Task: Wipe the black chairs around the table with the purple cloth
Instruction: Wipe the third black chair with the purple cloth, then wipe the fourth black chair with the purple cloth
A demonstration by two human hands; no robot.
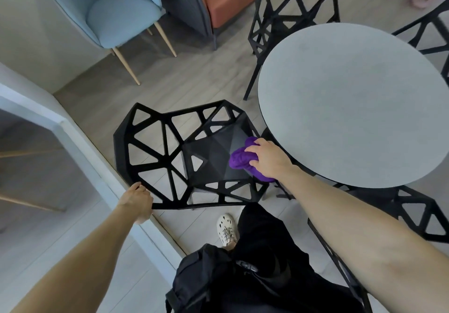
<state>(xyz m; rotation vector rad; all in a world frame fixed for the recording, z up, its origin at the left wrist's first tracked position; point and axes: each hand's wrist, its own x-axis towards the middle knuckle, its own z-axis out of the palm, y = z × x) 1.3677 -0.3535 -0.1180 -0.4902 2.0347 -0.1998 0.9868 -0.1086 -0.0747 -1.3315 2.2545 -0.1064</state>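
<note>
Handling: soft bunched purple cloth (239, 160), clenched in right grip (267, 160), presses on seat of rigid, likely light black lattice plastic chair (209, 158) beside round grey desk (352, 103). Left grip (137, 202) clasps chair's rim: good steadying hold.

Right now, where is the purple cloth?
Head view, right of centre: the purple cloth is bunched under the right hand on the seat of the black chair, just beside the round table.
</note>
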